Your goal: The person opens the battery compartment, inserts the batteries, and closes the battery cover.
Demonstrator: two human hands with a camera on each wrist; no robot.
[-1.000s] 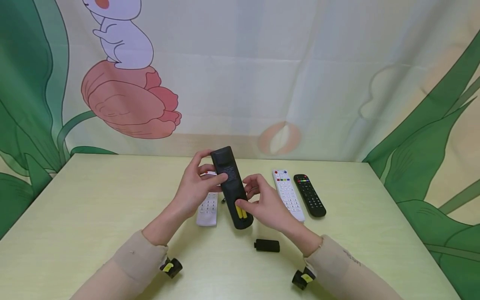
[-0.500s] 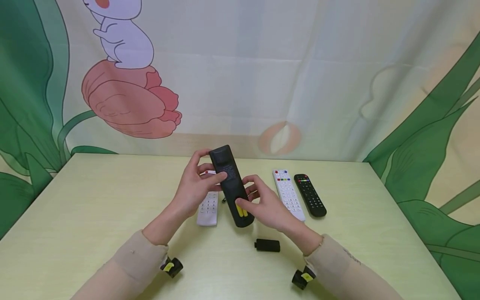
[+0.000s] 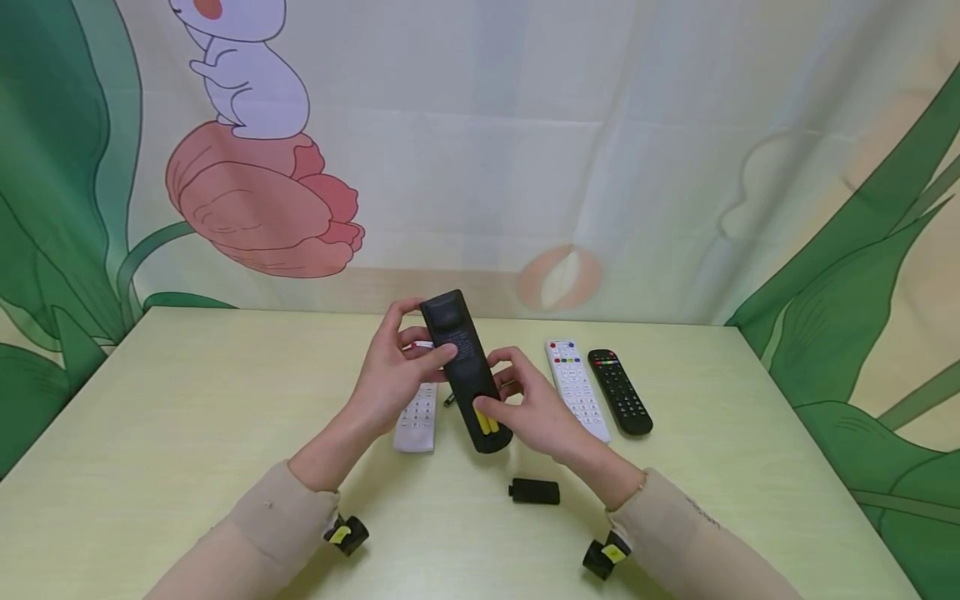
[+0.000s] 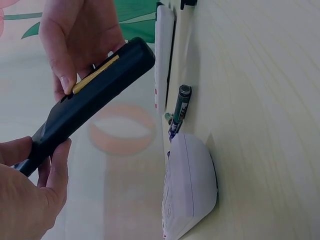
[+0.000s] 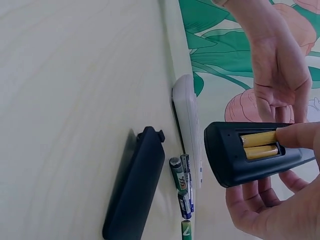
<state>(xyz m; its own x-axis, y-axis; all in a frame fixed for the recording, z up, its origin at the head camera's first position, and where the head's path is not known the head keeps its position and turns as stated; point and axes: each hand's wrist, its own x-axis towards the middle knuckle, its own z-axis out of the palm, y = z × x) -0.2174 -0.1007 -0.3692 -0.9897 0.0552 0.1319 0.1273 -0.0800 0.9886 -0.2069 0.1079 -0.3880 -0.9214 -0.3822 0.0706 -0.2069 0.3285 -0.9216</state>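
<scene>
A black remote control (image 3: 467,367) is held up over the table, its back turned toward me and its battery bay uncovered. Two yellow batteries (image 5: 260,145) lie side by side in the bay. My left hand (image 3: 393,367) grips the remote's upper part, thumb across the back. At the lower part, my right hand (image 3: 532,408) holds the remote from the side, its thumb pressing on the end of one battery and its fingers behind. The black battery cover (image 3: 535,492) lies on the table below the remote, in front of the right wrist view too.
A white remote (image 3: 415,421) lies behind my left hand, partly hidden. Another white remote (image 3: 576,387) and a black one (image 3: 620,392) lie to the right. Several loose batteries (image 5: 179,175) lie on the table behind the held remote. A printed curtain (image 3: 480,167) hangs behind the table.
Both hands keep their hold on the remote, which has shifted very slightly to the right. The right thumb stays at the batteries; the cover has not moved.
</scene>
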